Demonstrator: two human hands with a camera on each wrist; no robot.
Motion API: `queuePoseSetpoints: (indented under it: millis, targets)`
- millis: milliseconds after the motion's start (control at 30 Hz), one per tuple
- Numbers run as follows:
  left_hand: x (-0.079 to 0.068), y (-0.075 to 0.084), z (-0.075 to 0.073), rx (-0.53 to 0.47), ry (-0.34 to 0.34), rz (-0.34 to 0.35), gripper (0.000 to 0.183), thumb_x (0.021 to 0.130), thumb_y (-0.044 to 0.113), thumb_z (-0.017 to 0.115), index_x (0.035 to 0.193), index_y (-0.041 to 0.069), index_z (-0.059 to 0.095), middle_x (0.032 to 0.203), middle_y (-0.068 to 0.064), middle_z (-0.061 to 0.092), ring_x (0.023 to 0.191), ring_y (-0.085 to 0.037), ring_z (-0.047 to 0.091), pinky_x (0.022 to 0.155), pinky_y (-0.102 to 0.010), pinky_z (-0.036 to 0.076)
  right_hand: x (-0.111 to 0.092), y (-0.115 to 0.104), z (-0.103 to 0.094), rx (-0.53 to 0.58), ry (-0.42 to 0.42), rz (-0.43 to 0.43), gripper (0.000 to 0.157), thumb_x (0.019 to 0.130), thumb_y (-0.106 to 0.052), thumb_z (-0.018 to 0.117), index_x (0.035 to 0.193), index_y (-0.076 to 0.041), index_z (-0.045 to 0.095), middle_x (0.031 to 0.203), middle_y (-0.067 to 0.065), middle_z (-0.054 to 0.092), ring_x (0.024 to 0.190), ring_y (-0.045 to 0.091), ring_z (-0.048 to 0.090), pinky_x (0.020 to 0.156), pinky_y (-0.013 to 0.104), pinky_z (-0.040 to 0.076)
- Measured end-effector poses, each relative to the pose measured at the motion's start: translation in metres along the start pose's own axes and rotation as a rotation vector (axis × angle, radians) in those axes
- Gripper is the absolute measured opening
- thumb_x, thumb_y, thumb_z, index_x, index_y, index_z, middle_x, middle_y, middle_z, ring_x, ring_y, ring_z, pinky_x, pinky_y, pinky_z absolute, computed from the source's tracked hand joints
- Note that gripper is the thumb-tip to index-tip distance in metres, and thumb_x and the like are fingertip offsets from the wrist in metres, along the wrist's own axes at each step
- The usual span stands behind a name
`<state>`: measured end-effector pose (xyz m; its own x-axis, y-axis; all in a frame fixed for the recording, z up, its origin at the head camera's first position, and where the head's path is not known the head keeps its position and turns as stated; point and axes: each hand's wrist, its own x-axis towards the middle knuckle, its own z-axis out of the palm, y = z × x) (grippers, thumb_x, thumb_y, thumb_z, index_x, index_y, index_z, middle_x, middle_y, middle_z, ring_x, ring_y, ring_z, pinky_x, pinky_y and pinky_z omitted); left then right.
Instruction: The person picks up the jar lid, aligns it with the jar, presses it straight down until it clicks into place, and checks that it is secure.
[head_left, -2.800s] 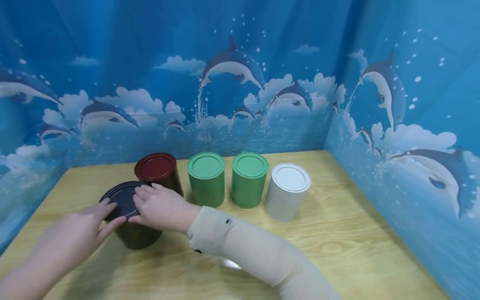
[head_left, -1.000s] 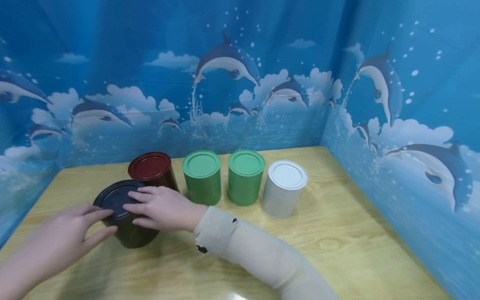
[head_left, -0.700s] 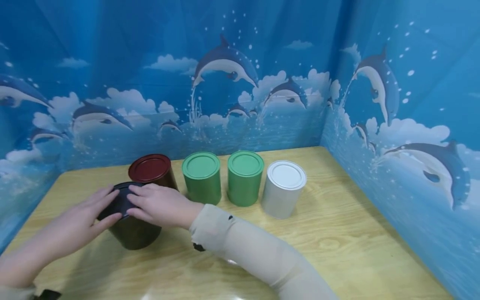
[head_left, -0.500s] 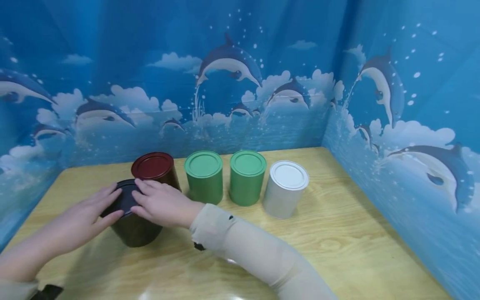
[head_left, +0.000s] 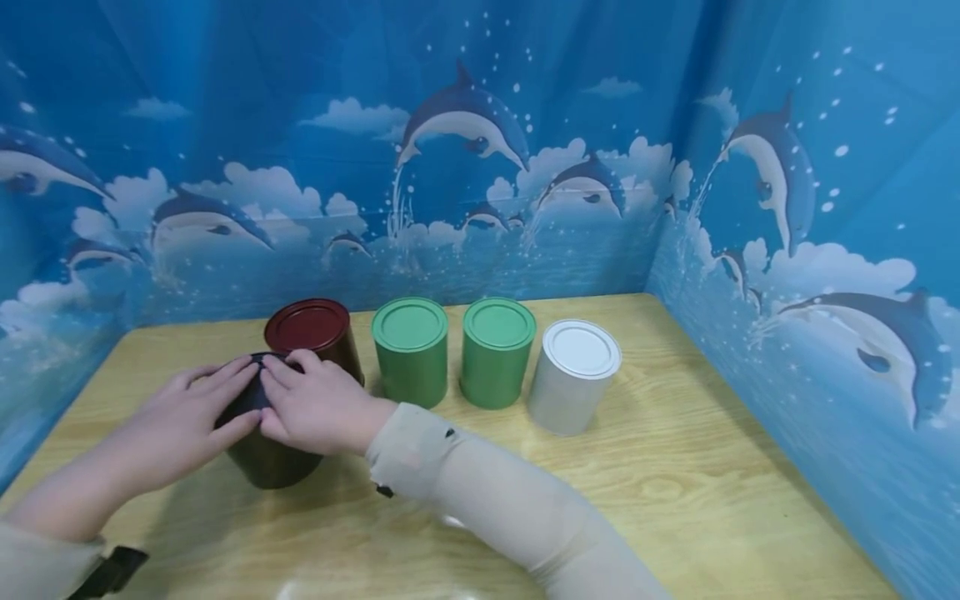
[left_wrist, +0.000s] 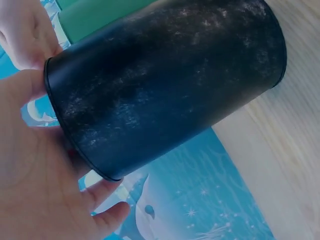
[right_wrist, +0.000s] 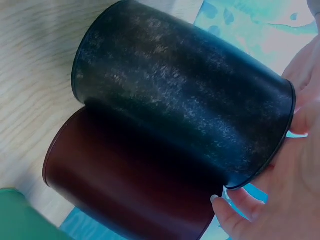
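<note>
A black can (head_left: 273, 467) with a lid stands upright at the left of the wooden table. Across its top from the left lies my left hand (head_left: 180, 417), fingers extended over the lid and thumb near the front rim. My right hand (head_left: 322, 408) rests on the lid's right part, and the fingertips of both hands come close together there. Most of the lid is hidden beneath them. In the left wrist view the scuffed side of the can (left_wrist: 160, 90) shows, with spread fingers at its rim. A dark red can (right_wrist: 130, 170) sits right beside it in the right wrist view.
Behind the black can is the dark red can, followed rightward by two green cans (head_left: 410, 371) (head_left: 495, 371) and a white can (head_left: 570, 392), all lidded. A blue dolphin-print curtain (head_left: 337, 167) borders the table (head_left: 675, 492) at the back and sides.
Both hands drew back slightly from the lid, then came in again, and now reach further over it with fingertips closer together. The cans keep their places.
</note>
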<state>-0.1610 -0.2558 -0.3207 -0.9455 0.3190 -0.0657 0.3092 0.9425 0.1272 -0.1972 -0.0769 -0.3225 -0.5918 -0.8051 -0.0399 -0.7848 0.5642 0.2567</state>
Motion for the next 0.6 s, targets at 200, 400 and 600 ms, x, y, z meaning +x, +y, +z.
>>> queuePoseSetpoints:
  millis: [200, 400, 600]
  targets:
    - [-0.001, 0.002, 0.001, 0.027, 0.020, -0.004, 0.076, 0.094, 0.059, 0.037, 0.146, 0.004, 0.028, 0.149, -0.020, 0.025, 0.124, -0.052, 0.024, 0.092, -0.068, 0.020, 0.002, -0.001, 0.003, 0.006, -0.023, 0.030, 0.057, 0.100, -0.046, 0.014, 0.150, -0.020, 0.018, 0.155, -0.005, 0.012, 0.139, 0.014, 0.012, 0.108, 0.024, 0.020]
    - [-0.002, 0.003, 0.002, 0.007, 0.049, -0.031, 0.079, 0.092, 0.059, 0.040, 0.145, 0.002, 0.030, 0.147, -0.023, 0.028, 0.125, -0.051, 0.025, 0.093, -0.069, 0.019, 0.003, -0.001, 0.006, 0.036, -0.005, 0.036, 0.056, 0.100, -0.045, 0.016, 0.150, -0.020, 0.018, 0.155, -0.004, 0.012, 0.138, 0.015, 0.014, 0.107, 0.024, 0.024]
    - [-0.017, -0.002, 0.006, -0.030, 0.020, -0.097, 0.087, 0.091, 0.065, 0.034, 0.143, -0.005, 0.030, 0.143, -0.033, 0.026, 0.129, -0.051, 0.022, 0.096, -0.072, 0.007, 0.001, 0.000, 0.011, 0.102, 0.012, 0.025, 0.057, 0.100, -0.045, 0.015, 0.150, -0.018, 0.014, 0.155, -0.003, 0.008, 0.140, 0.012, 0.007, 0.110, 0.022, 0.015]
